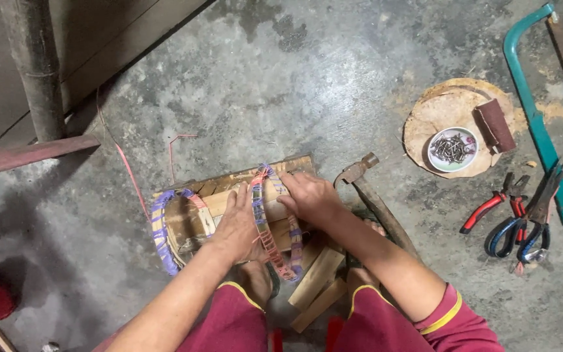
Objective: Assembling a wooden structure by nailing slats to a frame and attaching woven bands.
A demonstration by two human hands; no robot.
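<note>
My left hand (237,225) lies flat on a small bamboo basket frame (193,218) that rests on the concrete floor. My right hand (307,195) presses on the basket's wooden slats next to it. A woven strap of pink and purple plastic strips (270,241) arches between the two hands like a handle. A purple and yellow woven band (159,231) wraps the basket's left rim. A hammer (367,189) lies just right of my right hand.
Split bamboo pieces (317,280) lie near my knees. At the right are a round wooden disc (433,117) with a bowl of nails (453,148), a sandpaper block (495,125), red pliers (490,203), blue scissors (522,231) and a teal hacksaw (534,111). A post (34,65) stands at the left.
</note>
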